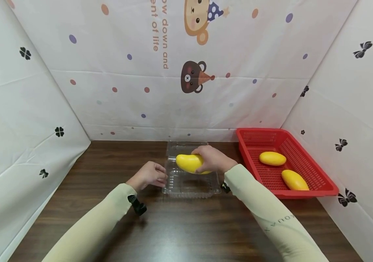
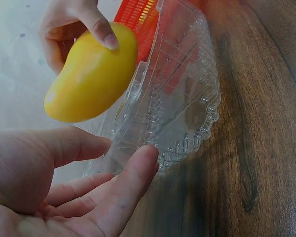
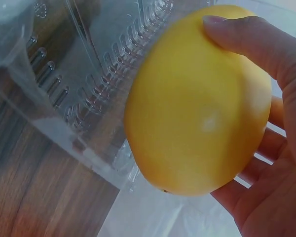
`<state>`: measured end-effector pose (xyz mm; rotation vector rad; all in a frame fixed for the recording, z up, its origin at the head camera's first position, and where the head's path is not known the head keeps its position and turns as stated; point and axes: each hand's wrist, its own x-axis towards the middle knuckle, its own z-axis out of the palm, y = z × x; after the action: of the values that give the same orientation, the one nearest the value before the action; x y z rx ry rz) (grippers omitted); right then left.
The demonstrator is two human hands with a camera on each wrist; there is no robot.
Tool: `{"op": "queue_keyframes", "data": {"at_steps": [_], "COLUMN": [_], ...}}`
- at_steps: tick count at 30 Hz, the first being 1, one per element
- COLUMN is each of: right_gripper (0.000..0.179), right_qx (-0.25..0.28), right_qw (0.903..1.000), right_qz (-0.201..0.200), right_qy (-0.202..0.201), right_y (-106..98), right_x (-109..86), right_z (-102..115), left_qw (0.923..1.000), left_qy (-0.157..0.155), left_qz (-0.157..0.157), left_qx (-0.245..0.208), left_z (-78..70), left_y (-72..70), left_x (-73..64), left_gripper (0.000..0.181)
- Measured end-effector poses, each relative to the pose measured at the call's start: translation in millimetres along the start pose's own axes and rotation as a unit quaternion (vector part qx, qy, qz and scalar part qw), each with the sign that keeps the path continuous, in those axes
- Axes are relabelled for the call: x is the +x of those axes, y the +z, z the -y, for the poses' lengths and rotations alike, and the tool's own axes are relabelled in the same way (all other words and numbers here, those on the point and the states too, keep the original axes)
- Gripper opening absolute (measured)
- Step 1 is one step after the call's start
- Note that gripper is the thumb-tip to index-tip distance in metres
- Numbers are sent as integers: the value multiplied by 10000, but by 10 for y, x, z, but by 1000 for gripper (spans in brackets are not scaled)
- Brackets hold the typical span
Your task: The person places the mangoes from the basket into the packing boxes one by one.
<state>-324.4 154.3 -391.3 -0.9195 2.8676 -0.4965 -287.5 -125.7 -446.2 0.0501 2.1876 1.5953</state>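
Note:
A yellow mango [image 1: 189, 163] is in my right hand [image 1: 214, 159], held above a clear plastic clamshell box [image 1: 189, 187]. In the right wrist view, the thumb lies on the upper side of the mango [image 3: 197, 108] and the other fingers go behind it. The box stands on the table with its lid raised at the back. At the box's left edge is my left hand [image 1: 150, 175], fingers loosely bent. In the left wrist view, its thumb and forefinger are apart beside the box's rim [image 2: 133, 118]; whether they touch it is hard to tell.
To the right, a red perforated basket [image 1: 245, 153] holds two more mangoes, one farther back [image 1: 272, 158] and one nearer [image 1: 295, 180]. Printed white sheets [image 1: 160, 105] stand around the back and sides of the dark wooden table [image 1: 179, 229].

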Motion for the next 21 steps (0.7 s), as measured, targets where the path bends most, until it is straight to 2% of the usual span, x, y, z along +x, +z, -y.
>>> {"op": "queue_keyframes", "data": {"at_steps": [6,14,21], "right_gripper": [62,61,61], "right_qx": [-333,-654,-648], "right_qw": [9993,9973,9970], "right_qz": [139,291,417], "right_qy": [-136,-152,-45], "right_y": [38,130,165], "right_x": [64,127,181], "right_z": [77,161,263], "left_qw": [10000,9999,9999], "left_qy": [77,21,-4], "left_qz": [19,11,-12], "left_qx": [43,118,123], "left_z": [13,11,9], "left_y": [1,5,7], "left_x": [-2,7,0], "left_gripper": [37,37,37]}}
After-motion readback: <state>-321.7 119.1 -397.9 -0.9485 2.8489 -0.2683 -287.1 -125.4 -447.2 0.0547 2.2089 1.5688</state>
